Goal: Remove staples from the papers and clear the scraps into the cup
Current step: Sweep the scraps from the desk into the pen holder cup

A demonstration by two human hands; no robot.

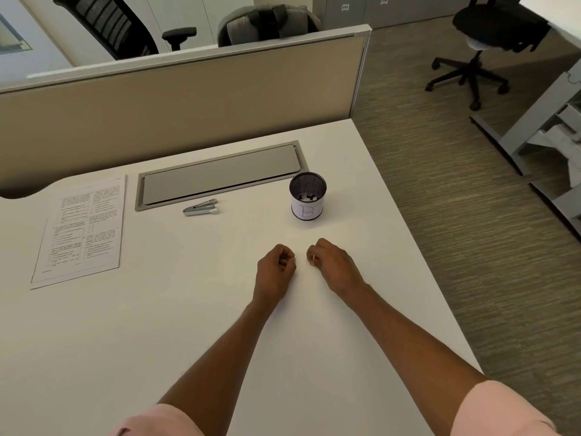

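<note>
Printed papers [78, 231] lie flat at the far left of the white desk [176, 316]. A metal staple remover [201, 208] lies on its side between the papers and the cup. The black mesh cup [307, 199], wrapped in a white label, stands upright at the right with pale scraps inside. My left hand [275, 269] rests on the desk just in front of the cup, fingers curled into a loose fist. My right hand [333, 262] rests beside it, a small gap apart, with its fingers curled too. Nothing is visible in either hand.
A grey cable-tray lid [220, 174] is set into the desk behind the staple remover. A beige partition [188, 99] closes off the back. The desk's right edge [418, 247] drops to carpet, and a black office chair [481, 36] stands far right.
</note>
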